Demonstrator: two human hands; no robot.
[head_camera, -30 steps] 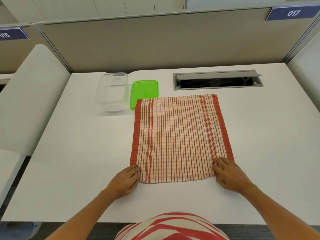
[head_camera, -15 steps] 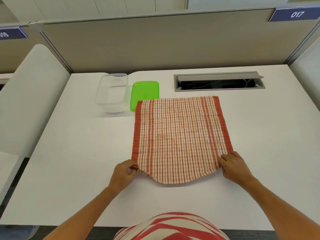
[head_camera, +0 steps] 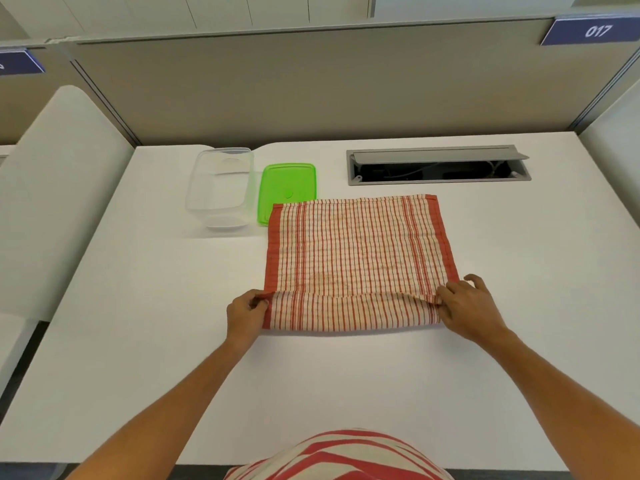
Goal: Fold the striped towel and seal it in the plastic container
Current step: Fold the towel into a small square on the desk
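Both hands, the left hand (head_camera: 246, 311) and right hand (head_camera: 467, 304), pinched the striped towel (head_camera: 356, 251) at its near corners in mid-frame, turning that edge over for an even fold. Clear plastic container (head_camera: 221, 188) and green lid (head_camera: 289, 188) waited at upper left.

Both hands pinch the striped towel's (head_camera: 356, 251) near corners, left hand (head_camera: 245, 315) and right hand (head_camera: 467, 306), the near edge turned over onto the cloth. Upper left: clear container (head_camera: 220, 188), green lid (head_camera: 287, 185) beside it, its near edge tucked under the towel's corner.
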